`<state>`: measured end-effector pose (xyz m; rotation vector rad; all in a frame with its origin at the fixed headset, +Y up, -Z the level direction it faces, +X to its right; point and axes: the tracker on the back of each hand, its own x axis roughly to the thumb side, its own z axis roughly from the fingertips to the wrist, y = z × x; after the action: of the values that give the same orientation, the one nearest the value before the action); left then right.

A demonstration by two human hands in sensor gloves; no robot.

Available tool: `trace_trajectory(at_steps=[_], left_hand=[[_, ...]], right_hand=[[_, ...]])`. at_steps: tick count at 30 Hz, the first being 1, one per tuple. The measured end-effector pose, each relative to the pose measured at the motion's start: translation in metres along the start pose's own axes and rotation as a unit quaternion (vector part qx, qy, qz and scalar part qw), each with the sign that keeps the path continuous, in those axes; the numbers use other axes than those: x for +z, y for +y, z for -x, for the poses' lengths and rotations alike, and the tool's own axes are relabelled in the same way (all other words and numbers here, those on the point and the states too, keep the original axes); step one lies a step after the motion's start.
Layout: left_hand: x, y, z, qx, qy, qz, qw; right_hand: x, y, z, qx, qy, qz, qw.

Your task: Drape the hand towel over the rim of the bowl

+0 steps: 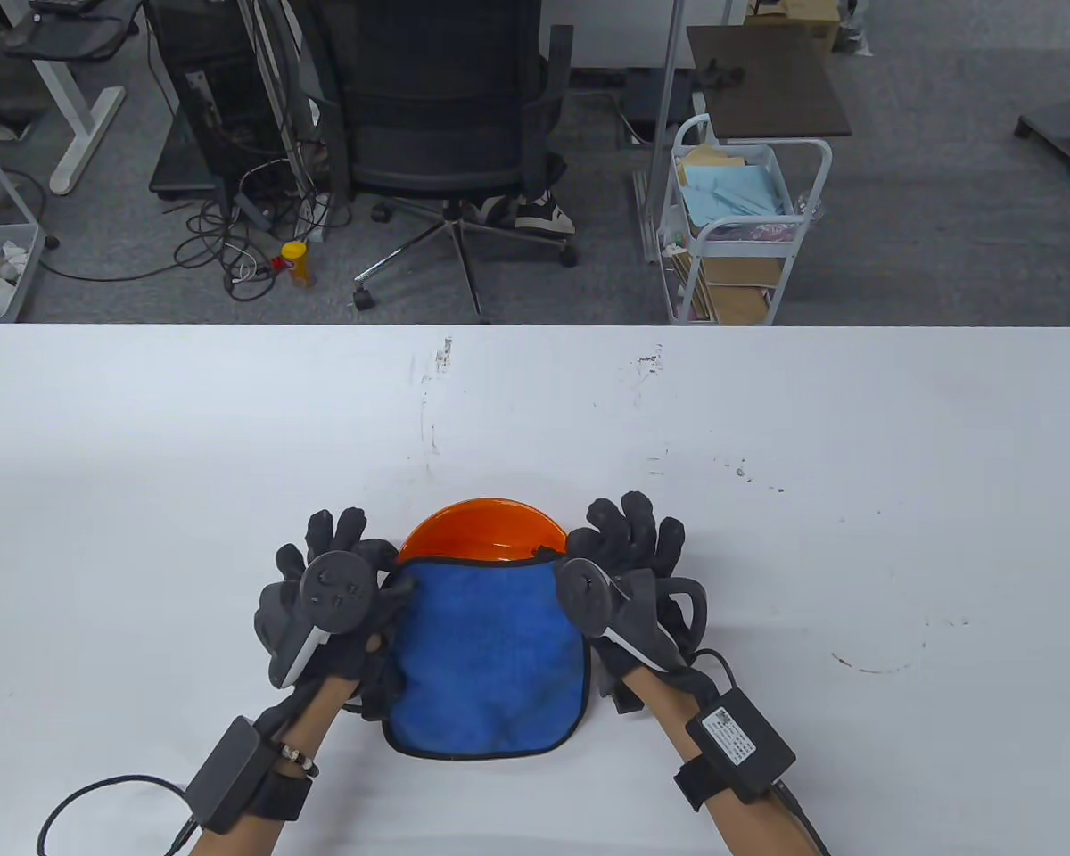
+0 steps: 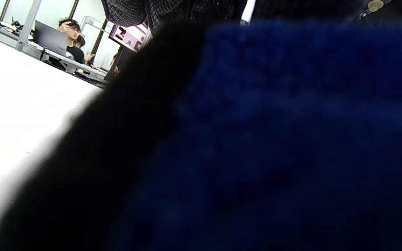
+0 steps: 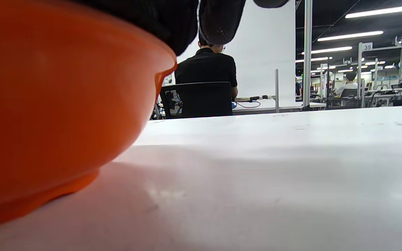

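Blue hand towel (image 1: 486, 655) already covers orange bowl (image 1: 481, 530) near rim; left hand (image 1: 330, 593) and right hand (image 1: 620, 571) each grip a top corner; release left.

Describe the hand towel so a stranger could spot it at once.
Start at the white table and look to its near edge, between the two gloved hands. There an orange bowl sits, and the hand towel covers its near half and hangs toward the viewer. It is the only blue thing on the table, a fuzzy cloth with dark edging.
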<state>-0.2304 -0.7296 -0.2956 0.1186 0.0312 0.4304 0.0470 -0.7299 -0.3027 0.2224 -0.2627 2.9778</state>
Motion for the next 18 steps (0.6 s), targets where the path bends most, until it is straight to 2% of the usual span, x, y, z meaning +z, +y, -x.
trace_trajectory(at_steps=[8, 11, 14, 18], left_hand=[[-0.012, -0.008, -0.002, 0.006, 0.035, 0.046, 0.998], [-0.015, -0.009, 0.000, 0.033, 0.047, 0.066, 0.996], [-0.013, -0.005, 0.002, 0.067, 0.042, 0.074, 0.994], [-0.003, 0.011, 0.003, 0.093, 0.026, 0.072, 0.993]], right_hand=[[-0.014, 0.007, -0.007, 0.020, 0.031, -0.030, 0.999], [-0.017, 0.007, -0.009, 0.028, 0.031, -0.050, 0.998], [-0.018, 0.006, -0.006, 0.018, 0.030, -0.063, 0.997], [-0.012, -0.002, 0.002, -0.007, 0.020, -0.036, 0.999]])
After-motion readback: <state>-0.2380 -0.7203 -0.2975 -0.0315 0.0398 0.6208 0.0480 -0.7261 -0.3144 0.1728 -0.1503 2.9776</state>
